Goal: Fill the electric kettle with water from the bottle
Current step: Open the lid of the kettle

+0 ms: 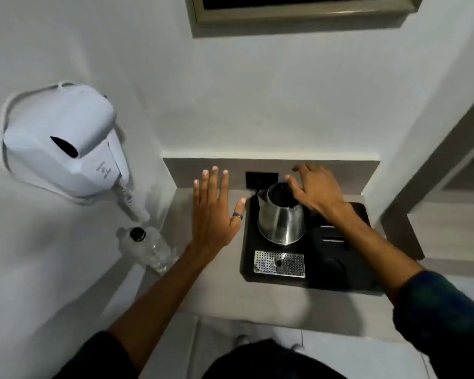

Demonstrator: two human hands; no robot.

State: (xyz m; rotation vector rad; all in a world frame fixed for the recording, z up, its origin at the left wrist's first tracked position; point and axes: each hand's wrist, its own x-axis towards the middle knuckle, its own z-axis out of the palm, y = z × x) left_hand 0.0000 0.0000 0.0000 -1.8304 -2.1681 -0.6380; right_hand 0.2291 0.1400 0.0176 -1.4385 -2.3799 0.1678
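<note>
Narrow grey bench [216, 296] set into a recess between white walls; low grey upstand along its back edge. A black socket plate [261, 179] is on the upstand, at 12 o'clock from the kettle.

Black tray [248, 258] occupies the right half of the bench. Steel electric kettle [281, 217] stands upright on the tray's back left part, dark lid on top, spout toward 11 o'clock. A perforated metal grille [279, 263] lies in the tray at 6 o'clock from the kettle. Moulded recesses fill the tray's right side, partly hidden by the forearm.

Clear water bottle [144, 248] with black cap stands at the bench's left edge against the wall, at 9 o'clock from the kettle, well apart from it.

White wall-mounted hair dryer [63, 149] on the left wall, coiled cord hanging toward the bottle.

Left hand [214, 212]: flat, fingers spread, empty, over bare bench between bottle and tray; ring on thumb. Right hand [316, 192]: fingers spread, over the kettle's lid and handle side; cannot tell whether it touches or grips.

Framed panel on the wall at 12 o'clock. Pale floor below the bench edge.
</note>
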